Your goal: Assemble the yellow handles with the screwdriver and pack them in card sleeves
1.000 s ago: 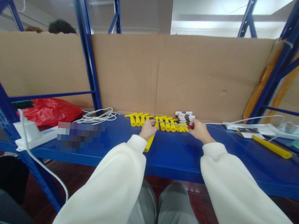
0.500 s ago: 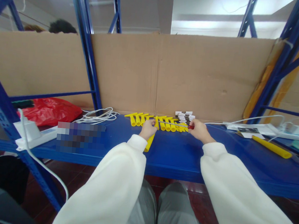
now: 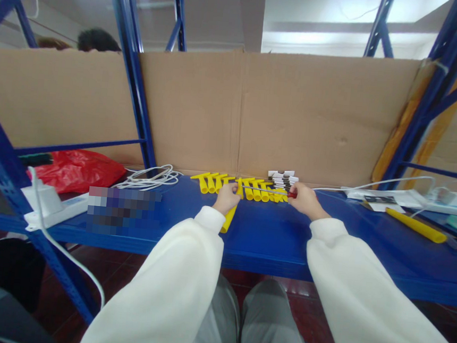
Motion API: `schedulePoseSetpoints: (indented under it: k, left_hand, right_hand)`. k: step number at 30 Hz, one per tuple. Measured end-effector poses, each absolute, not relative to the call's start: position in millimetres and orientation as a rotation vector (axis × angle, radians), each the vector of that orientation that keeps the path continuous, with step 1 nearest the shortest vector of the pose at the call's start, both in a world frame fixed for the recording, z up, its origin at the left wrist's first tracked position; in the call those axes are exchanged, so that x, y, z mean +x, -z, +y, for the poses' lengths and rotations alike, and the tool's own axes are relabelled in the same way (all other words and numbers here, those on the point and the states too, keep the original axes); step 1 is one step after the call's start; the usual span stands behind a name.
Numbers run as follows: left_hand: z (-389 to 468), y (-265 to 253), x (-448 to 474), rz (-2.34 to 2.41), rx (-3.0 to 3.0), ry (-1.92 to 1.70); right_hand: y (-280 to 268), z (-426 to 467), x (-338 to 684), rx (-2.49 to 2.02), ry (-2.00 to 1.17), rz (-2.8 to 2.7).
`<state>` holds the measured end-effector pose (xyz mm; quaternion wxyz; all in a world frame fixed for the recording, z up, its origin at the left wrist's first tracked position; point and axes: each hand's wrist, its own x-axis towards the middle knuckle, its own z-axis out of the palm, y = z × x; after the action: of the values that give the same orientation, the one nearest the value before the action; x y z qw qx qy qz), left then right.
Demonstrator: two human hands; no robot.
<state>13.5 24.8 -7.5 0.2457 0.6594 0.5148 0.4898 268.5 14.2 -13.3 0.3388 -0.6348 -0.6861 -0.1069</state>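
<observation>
My left hand is closed around a yellow T-shaped plastic piece with a tubular handle, whose lower end sticks out towards me. In my right hand is a screwdriver, gripped by its red handle. Its thin metal shaft runs left, nearly level, to the top of the yellow piece; the tip's exact contact is too small to tell. Behind my hands, similar yellow pieces lie in a row on the blue shelf. Small yellow parts lie near my right fingers, with white-and-dark strips stacked behind them.
Cardboard walls off the back between blue posts. To the left are a red plastic bag, coiled white cable and a power strip. A yellow tube and another power strip lie right.
My hands, the screwdriver and the yellow piece look practically unmoved. A pale shape at the far left edge has gone from view. The dark hair above the cardboard has shifted slightly right.
</observation>
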Motion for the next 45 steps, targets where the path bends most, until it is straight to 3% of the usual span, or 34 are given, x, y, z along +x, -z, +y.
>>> schedulePoseSetpoints:
  k: [27, 45]
  left_hand:
    - [37, 14, 8, 1.643, 2.024, -1.258]
    - [38, 12, 3, 1.720, 2.026, -1.215]
  right_hand:
    - [20, 24, 279, -1.435, 0.345, -2.040]
    - [5, 1, 262, -1.690, 0.457, -2.033]
